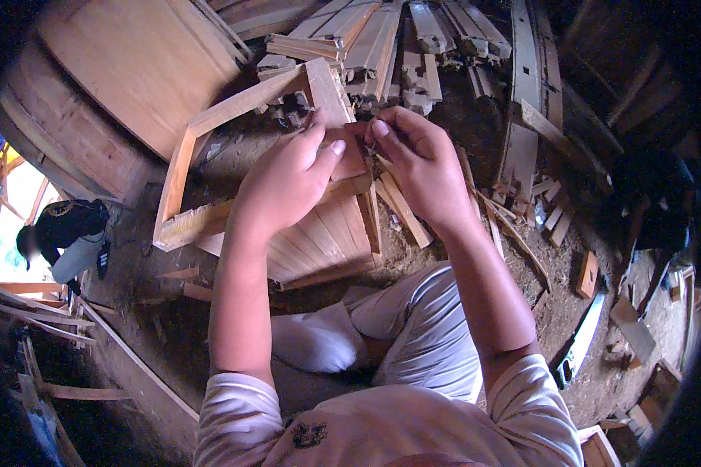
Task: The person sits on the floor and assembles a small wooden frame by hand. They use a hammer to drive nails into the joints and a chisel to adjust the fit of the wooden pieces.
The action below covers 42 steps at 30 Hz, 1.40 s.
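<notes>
Far left of the frame: another person [66,233] bent low. Upper middle: left hand [288,175] curled shut around a small wood block [349,156] over a wood frame [202,167]. Just right: right hand [420,159], fingertips pinched tight on something tiny, too small to tell. Lower right: a saw [582,336] on the dirt.
</notes>
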Available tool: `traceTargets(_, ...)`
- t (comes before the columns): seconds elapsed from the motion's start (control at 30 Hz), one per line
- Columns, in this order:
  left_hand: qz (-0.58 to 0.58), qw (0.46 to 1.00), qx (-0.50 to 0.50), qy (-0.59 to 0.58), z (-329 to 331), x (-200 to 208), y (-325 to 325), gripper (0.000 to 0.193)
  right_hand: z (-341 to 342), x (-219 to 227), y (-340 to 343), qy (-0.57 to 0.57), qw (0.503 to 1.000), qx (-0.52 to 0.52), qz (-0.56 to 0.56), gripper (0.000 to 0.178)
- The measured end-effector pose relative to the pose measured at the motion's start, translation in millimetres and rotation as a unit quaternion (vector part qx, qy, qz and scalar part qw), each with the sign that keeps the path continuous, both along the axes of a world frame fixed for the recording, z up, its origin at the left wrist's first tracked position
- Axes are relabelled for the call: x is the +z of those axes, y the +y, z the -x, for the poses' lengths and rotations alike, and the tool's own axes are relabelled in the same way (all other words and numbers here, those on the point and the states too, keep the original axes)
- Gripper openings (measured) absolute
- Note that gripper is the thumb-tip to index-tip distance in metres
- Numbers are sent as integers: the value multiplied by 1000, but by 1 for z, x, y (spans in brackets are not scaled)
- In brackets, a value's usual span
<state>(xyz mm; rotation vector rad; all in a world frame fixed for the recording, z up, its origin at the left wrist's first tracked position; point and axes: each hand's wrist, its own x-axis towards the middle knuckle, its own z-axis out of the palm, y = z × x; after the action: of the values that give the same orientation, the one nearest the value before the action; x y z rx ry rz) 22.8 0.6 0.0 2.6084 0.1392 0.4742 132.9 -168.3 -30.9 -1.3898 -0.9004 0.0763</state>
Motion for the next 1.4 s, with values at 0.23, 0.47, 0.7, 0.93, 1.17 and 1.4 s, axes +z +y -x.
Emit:
traceTargets(0.23,-2,1000,4,-18,0,-4,0,60,-4,-7,3,-15,1000,-12,-13,20)
traceTargets(0.47,26,999,27,9,0,-5,-2,61,-6,-11,0,-27,1000,6,-7,22)
traceTargets(0.7,-94,991,-47,-81,-1,-2,-3,53,-4,-11,0,-25,1000,3,-3,23)
traceTargets(0.93,0,994,-96,-57,-3,-3,-1,48,-10,-9,-3,-39,999,29,-10,23)
traceTargets(1.17,-7,993,-82,-85,-6,-8,-1,49,12,7,-8,-68,996,57,-23,17)
traceTargets(1.4,-40,992,-79,-93,-8,-13,4,49,12,13,-8,-166,986,5,25,13)
